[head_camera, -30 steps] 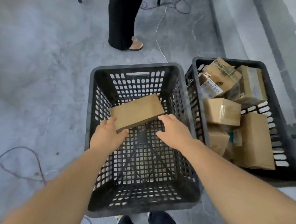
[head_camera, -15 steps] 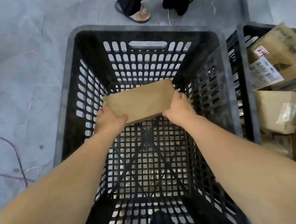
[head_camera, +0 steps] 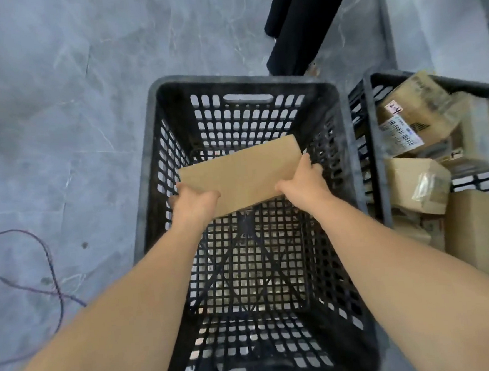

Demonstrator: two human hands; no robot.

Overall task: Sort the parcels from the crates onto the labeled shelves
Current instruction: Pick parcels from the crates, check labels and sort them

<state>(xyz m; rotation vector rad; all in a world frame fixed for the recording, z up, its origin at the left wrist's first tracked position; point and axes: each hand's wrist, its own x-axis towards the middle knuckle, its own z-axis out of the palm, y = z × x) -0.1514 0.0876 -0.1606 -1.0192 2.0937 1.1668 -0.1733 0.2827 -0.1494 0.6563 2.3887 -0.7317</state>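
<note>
A flat brown cardboard parcel (head_camera: 242, 174) lies tilted inside a black slatted crate (head_camera: 150, 174) on the floor. My left hand (head_camera: 194, 203) grips its near left corner, thumb on top and fingers curled underneath. Along the parcel's right end my right hand (head_camera: 302, 182) holds it, with the thumb on the top face. Nothing else is in this crate. A second black crate (head_camera: 375, 153) stands right beside it and holds several cardboard parcels (head_camera: 416, 183), one with a white barcode label.
Another person's dark trouser legs (head_camera: 299, 28) stand just beyond the crates. A thin cable (head_camera: 51, 268) loops over the grey floor at the left. The grey tiled floor spreads out to the left of the crates.
Both hands closed on the parcel's ends. Then the parcel grew larger in view and its right end now stands higher. The view pulled back a little from the crate.
</note>
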